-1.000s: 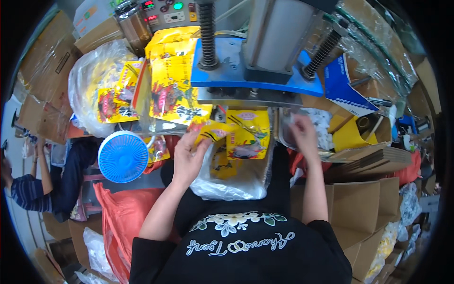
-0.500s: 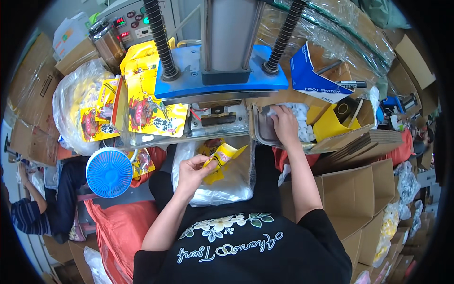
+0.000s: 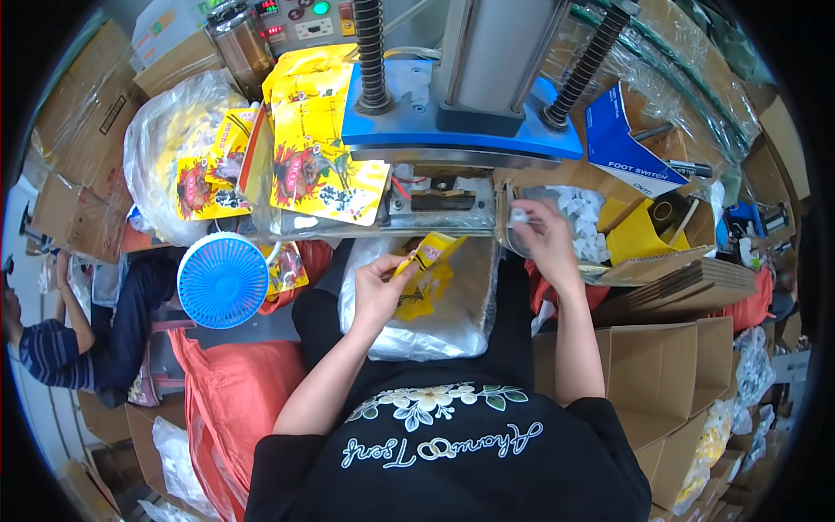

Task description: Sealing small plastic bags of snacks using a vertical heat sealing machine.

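My left hand (image 3: 380, 294) pinches a small yellow printed pouch (image 3: 432, 250), held above a plastic-lined box (image 3: 435, 344) at my lap where more yellow packaging lies. My right hand (image 3: 548, 242) is closed on a small white piece (image 3: 519, 215) between thumb and fingertips, over the near left side of a tray of small white pieces (image 3: 583, 217). In front of me stands a press with a blue plate (image 3: 470, 139) raised above a metal die (image 3: 445, 198). Large yellow pouches (image 3: 326, 178) are laid out left of the die.
A blue fan (image 3: 223, 280) stands at the left, near a clear bag of yellow pouches (image 3: 165, 157). Right of the tray are a yellow holder (image 3: 639, 235) and a blue-and-white box (image 3: 622, 148). Open cartons (image 3: 652, 374) stand at lower right, a red sack (image 3: 239, 391) at lower left.
My right hand has come up from the tray with a small white piece in its fingertips. My left hand has brought the pouch up toward the press. The whole view has shifted.
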Tool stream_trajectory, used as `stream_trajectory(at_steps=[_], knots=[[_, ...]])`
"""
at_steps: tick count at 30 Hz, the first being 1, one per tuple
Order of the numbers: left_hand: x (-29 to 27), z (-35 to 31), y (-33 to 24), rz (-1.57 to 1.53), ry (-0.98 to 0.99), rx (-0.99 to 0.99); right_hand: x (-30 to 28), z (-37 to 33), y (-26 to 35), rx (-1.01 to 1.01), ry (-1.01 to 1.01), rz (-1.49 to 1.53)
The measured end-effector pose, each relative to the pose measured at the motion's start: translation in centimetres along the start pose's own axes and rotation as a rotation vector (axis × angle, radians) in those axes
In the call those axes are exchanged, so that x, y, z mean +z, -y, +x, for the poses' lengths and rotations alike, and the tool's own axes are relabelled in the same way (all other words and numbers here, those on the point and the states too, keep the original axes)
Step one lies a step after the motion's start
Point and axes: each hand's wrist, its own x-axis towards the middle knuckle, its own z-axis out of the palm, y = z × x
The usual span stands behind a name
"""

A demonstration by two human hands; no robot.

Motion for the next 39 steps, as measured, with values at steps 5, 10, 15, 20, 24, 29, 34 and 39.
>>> stream_trajectory(at_steps=[5,10,15,20,24,29,34,39], knots=[[0.6,-0.1,2.7,0.089,0.032,0.172,2.0,-0.8,6.2,-0.074,0.285,-0.018],[0.5,0.0,1.4,-0.034,0.212,0.037,3.9,-0.1,3.9,0.006,0.334,0.190],[2.5,2.8,0.0,-0.173,0.103,-0.142,1.0,0.9,2.5,-0.007,0.016,-0.040],[3.5,5.3,-0.9,-0.523,0.081,-0.332,-6.1,0.3,-0.3,0.229,-0.094,-0.733],[3.5,5.3,-1.8,-0.590,0.045,-0.351,-7.0,-1.1,-4.6,0.323,-0.009,-0.908],[-0.3,6.2,-4.0,0.151,0.002,0.044,-2.8,-0.4,-5.4,0.022,-0.048,-0.640],[-6.8,4.8,-0.9,1.041,-0.305,0.537,-1.4,0.7,-5.6,-0.033,-0.141,-0.160],[-7.9,3.2,-1.7,0.771,-0.437,0.571,-3.1,0.1,-5.3,0.069,-0.054,0.108]])
